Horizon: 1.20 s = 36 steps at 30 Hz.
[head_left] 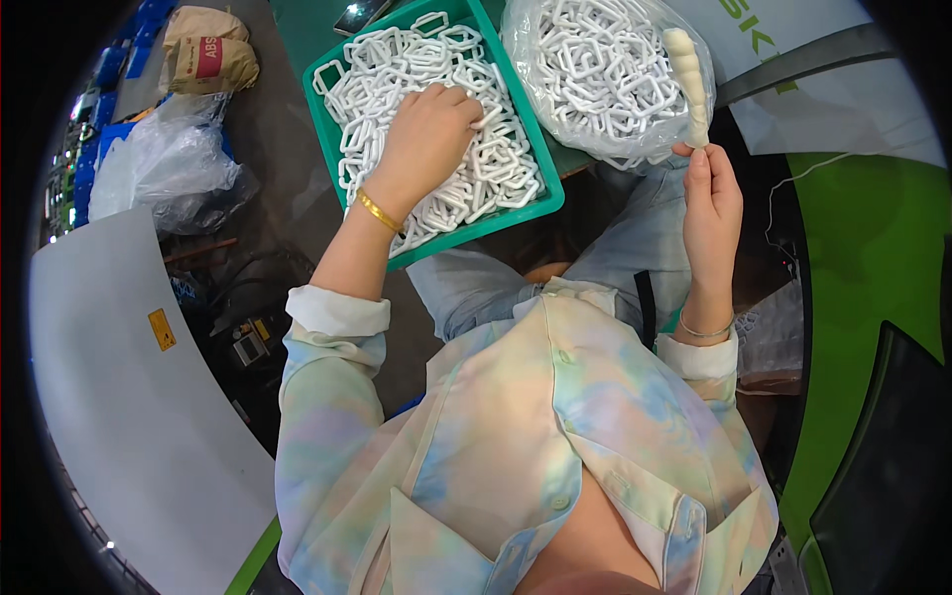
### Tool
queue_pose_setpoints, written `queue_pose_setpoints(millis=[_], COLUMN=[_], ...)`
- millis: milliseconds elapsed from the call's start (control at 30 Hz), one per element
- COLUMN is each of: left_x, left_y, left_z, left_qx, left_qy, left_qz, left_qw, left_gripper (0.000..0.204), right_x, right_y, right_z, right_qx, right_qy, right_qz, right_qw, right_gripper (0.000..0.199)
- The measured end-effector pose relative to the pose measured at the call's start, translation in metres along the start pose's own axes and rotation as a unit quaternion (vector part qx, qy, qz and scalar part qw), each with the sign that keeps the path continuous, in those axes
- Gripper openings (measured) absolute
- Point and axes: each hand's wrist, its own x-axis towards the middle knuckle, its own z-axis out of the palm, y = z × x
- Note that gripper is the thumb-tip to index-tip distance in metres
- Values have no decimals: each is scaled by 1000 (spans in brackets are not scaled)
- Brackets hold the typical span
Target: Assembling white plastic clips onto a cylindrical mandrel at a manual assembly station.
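Observation:
My left hand (426, 139) is over a green tray (550, 198), its fingers curled down into a heap of white plastic ring-like pieces (382, 74). The fingertips are hidden, so what they grip cannot be seen. On the right, my right hand (714, 208) pinches the lower end of a cream-coloured, lumpy stick (686, 74) between thumb and fingers. The stick points upward and its kind is unclear. Behind it lies a clear plastic bag (526, 99) full of similar white pieces (605, 69).
A dark phone-like object (359, 14) lies by the tray's far edge. Brown paper sacks (208, 59) and clear plastic bags (164, 164) lie at far left. Grey machine panels (119, 347) stand at left, green ones (853, 297) at right, beside a thin white cable (776, 198).

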Motion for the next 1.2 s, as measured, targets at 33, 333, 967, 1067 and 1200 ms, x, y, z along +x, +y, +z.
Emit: queue_pose_setpoints(millis=[33, 333, 967, 1067, 1200], left_x=[-2, -13, 15, 16, 23], left_y=[-1, 19, 16, 24, 26], left_z=[-3, 9, 18, 21, 22], left_qx=[-31, -188, -201, -107, 32], left_qy=[18, -14, -10, 17, -25], left_qz=[-12, -54, -13, -3, -3], left_qw=[999, 981, 979, 994, 999], left_gripper=[17, 27, 19, 19, 24], right_x=[0, 2, -3, -2, -5], right_y=[3, -4, -8, -8, -5], right_z=[0, 10, 7, 6, 2], right_qx=[5, -21, -31, -19, -30], right_qy=[1, -16, -11, -11, -9], right_qz=[-3, -14, -29, -20, -26], right_qw=[1000, 1000, 999, 1000, 999], right_gripper=[30, 31, 29, 28, 28])
